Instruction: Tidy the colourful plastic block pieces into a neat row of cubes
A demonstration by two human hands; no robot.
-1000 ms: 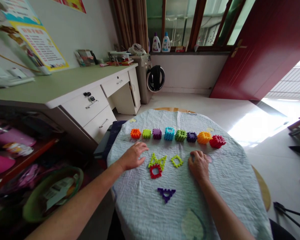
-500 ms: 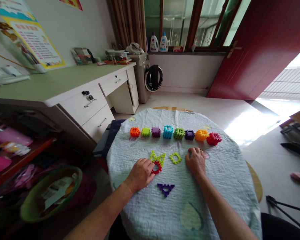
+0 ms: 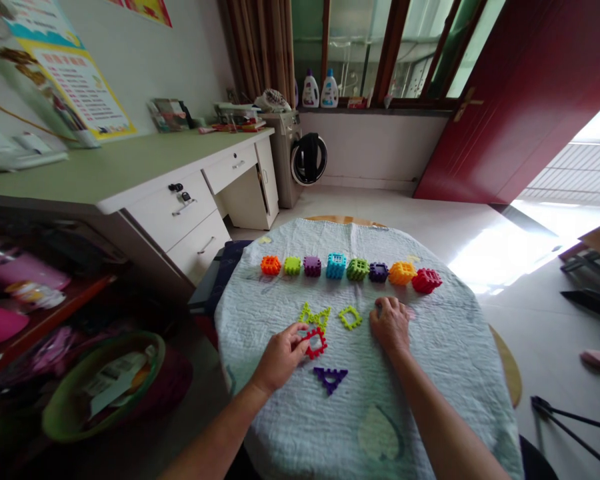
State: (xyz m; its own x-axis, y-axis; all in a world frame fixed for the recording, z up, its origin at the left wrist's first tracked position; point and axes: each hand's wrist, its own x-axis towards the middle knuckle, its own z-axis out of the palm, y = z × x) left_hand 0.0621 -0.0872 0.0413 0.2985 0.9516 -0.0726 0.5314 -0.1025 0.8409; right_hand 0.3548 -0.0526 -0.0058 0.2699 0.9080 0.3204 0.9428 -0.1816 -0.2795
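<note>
My left hand [image 3: 281, 357] pinches a red square frame piece [image 3: 316, 343] by its left side, between thumb and fingers. Just behind it on the cloth lie yellow-green triangular frame pieces [image 3: 315, 316], touching or close together. A single yellow-green square frame piece [image 3: 350, 318] rests to their right. Nearer to me is a purple triangular frame piece [image 3: 331, 379], flat on the cloth. Palm down, my right hand [image 3: 391, 327] rests on the cloth to the right of the yellow-green square, fingers loosely bent; nothing is seen in it.
Several small toothed cubes stand in a row across the table's far part, from an orange cube [image 3: 271, 265] past a blue cube [image 3: 337, 265] to a red cube [image 3: 427, 281]. A pale cloth [image 3: 445, 373] covers the round table. A green-topped desk [image 3: 155, 160] is at left.
My left hand has come down and right from beside the yellow-green triangles, and has taken hold of the red square piece, now tilted up. My right hand stays at its place.
</note>
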